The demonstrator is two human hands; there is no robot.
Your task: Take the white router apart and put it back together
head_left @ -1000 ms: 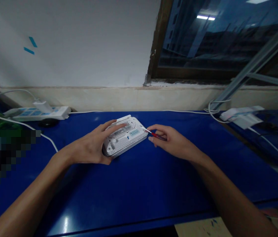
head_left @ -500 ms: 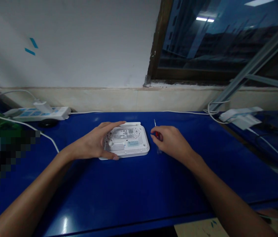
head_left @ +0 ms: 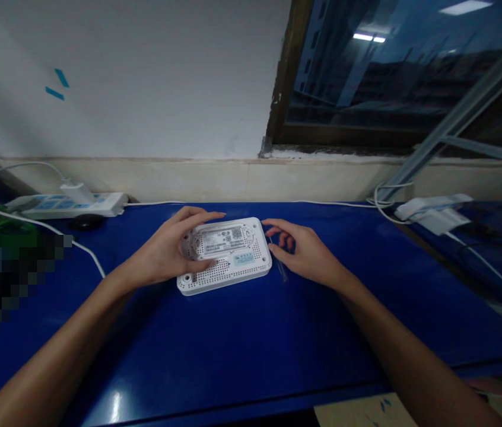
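A white router lies underside up on the blue table, showing its vent holes, a printed label and a pale blue sticker. Around its left end my left hand is spread, the thumb over the perforated face and the fingers stretched along the far edge. My right hand is by the router's right edge, fingers apart and bent, the index fingertip close to the far corner. Below its thumb lies a slim screwdriver with a clear handle, partly hidden by the hand.
A white power strip with a plugged-in adapter and a black rounded object sit at the back left. White cables run along the wall edge. White adapters lie at the right by a metal frame.
The router has turned slightly, its left end nearer me. My right hand has opened from its grip on the screwdriver and moved left to the router. The left thumb has shifted onto the router's face.
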